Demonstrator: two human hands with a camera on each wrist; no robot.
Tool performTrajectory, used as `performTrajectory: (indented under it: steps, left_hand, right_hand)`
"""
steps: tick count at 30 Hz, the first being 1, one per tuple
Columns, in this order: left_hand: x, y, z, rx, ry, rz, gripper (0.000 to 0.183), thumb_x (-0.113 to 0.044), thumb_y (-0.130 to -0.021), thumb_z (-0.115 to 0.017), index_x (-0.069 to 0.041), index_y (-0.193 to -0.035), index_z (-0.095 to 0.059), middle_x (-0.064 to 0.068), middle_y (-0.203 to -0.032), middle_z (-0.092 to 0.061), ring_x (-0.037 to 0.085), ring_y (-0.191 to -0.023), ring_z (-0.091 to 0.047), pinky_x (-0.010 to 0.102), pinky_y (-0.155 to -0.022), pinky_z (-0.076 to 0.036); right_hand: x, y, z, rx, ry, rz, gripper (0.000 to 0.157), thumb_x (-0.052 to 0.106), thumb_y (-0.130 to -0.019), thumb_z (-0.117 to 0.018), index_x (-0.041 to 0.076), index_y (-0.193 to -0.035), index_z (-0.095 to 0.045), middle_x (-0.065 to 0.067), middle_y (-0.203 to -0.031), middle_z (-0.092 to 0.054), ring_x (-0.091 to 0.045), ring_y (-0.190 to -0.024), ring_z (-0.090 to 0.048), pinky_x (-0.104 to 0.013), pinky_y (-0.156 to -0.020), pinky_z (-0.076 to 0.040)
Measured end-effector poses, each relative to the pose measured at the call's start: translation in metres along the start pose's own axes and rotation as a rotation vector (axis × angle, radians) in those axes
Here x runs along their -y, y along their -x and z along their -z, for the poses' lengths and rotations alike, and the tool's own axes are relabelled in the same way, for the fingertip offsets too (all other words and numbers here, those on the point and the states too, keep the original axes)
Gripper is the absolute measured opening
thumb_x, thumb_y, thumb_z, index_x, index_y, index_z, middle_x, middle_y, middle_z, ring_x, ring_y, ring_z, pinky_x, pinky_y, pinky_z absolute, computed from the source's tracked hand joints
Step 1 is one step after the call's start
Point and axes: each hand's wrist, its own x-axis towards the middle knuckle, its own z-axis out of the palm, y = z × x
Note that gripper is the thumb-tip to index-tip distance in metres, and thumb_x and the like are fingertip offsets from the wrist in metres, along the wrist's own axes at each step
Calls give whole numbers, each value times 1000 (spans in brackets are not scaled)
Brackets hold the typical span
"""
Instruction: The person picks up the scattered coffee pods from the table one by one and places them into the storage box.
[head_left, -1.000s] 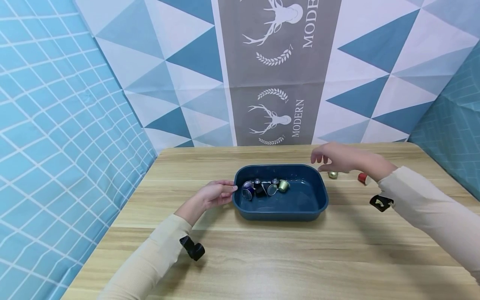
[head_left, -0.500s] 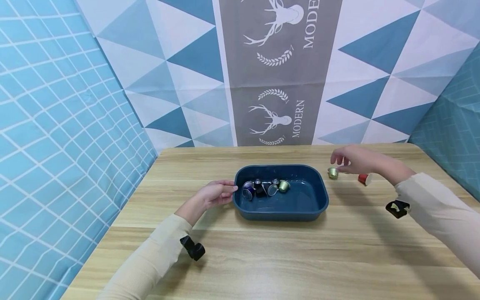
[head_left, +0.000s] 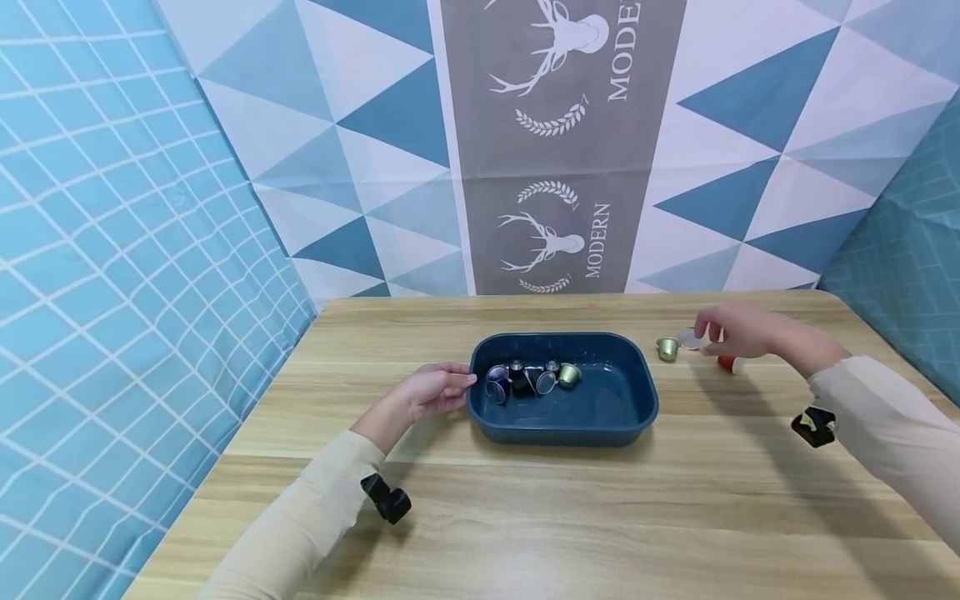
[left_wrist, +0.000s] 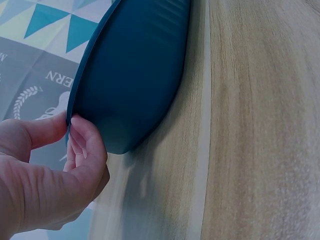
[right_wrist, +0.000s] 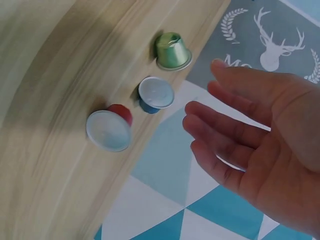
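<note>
In the head view my left hand pinches the left rim of a dark blue plastic bin. The left wrist view shows thumb and fingers on that rim. Several coffee capsules lie in the bin's left half, among them a gold one and a dark blue one. Right of the bin, my right hand hovers near three loose capsules, holding nothing, its fingers loosely bent. These are a green-gold capsule, a blue one with a silver lid and a red one.
The wooden table runs back to a patterned cloth wall. Blue gridded cloth hangs at the left, and teal cloth at the right. A black camera mount sits on the left wrist.
My right hand has moved right, away from the bin's right end, past the green-gold capsule, and the silver-lidded capsule has come into sight. My left hand and the bin have stayed put.
</note>
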Motion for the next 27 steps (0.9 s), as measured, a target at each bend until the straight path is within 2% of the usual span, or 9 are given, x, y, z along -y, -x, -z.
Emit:
performTrajectory:
  steps: [7, 19, 27]
  left_hand:
    - [0, 0, 1, -3, -8, -3, 39, -6, -95, -56, 3, -131, -44, -4, -76, -58, 4, -64, -54, 18, -66, -51]
    - [1, 0, 0, 20, 16, -10, 36, -5, -95, -55, 3, -129, -45, -6, -70, -57, 3, -61, -51, 18, -66, -50]
    - [1, 1, 1, 24, 16, -14, 35, -4, -95, -54, 3, -128, -44, -7, -67, -55, 2, -59, -49, 18, -66, -49]
  right_hand:
    - [-12, 5, -6, 8, 30, -24, 21, 7, -80, -74, -2, -95, -62, -10, -83, -63, -16, -70, -56, -37, -65, -52]
    - [-33, 10, -19, -14, 58, -100, 20, 10, -78, -75, -2, -84, -60, -7, -73, -59, -16, -64, -51, -31, -57, -43]
    - [-43, 10, -27, -31, 41, -103, 17, 8, -77, -75, 0, -84, -62, -9, -76, -61, -18, -68, -54, -36, -61, -47]
